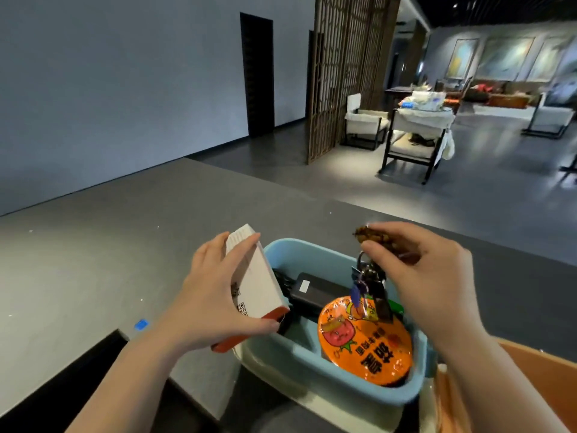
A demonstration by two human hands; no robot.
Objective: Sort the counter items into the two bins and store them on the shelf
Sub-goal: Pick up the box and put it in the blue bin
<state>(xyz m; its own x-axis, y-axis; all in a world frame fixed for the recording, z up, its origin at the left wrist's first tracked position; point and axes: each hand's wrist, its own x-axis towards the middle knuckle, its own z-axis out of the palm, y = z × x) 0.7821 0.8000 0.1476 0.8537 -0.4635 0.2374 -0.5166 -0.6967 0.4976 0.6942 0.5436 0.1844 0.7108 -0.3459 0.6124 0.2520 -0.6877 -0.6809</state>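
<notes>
1. Our left hand (215, 295) grips a white carton (256, 276), long axis slanting down into the blue bin (312, 364) on its right.
2. Our right hand (427, 276) pinches a key bunch (371, 282) dangling directly below, above the noodle bowl (365, 342).

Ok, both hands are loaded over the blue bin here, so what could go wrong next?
1. The keys dangle from the right hand over the noodle bowl; dropped, they may dent its lid.
2. The box in the left hand is tilted at the blue bin edge and may slip outside.
3. The black charger leaves little room.
</notes>
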